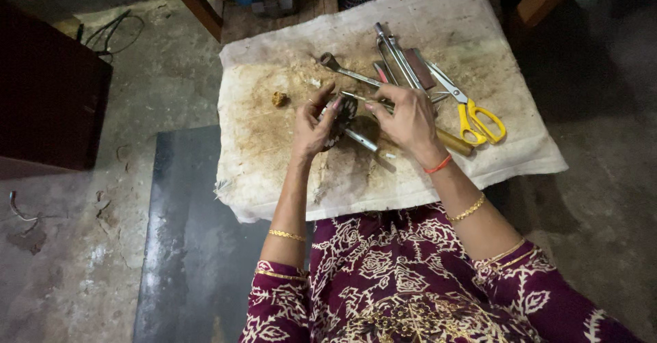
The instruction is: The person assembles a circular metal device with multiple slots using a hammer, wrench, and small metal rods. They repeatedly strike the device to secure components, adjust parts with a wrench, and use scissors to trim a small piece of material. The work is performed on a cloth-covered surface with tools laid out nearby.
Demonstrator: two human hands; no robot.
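The person sits at a low surface point(287, 199) covered with a stained pale cloth. The left hand point(311, 127) is curled around a dark round toothed part point(341, 119), fingers and thumb closed on its rim, holding it raised just above the cloth and tipped toward the face, presumably so the centre can be seen. The right hand point(408, 119) is closed in a pinch on a thin metal rod point(356, 97) that reaches across to the top of the round part; the grip near the rod's far end suggests fine steering. A short metal tube point(361, 140) sticks out below the round part, between the two wrists; whether it is fixed to the part I cannot tell.

Behind the hands, tools lie heaped and touching: a spanner point(345, 71), long steel pliers point(397, 52), a flat dark file-like bar point(419, 68) and yellow-handled scissors point(479, 119). A wooden handle point(455, 142) lies partly under the right wrist, crowding it. A small brown lump point(279, 99) sits apart on the left. Brown dust coats the cloth.
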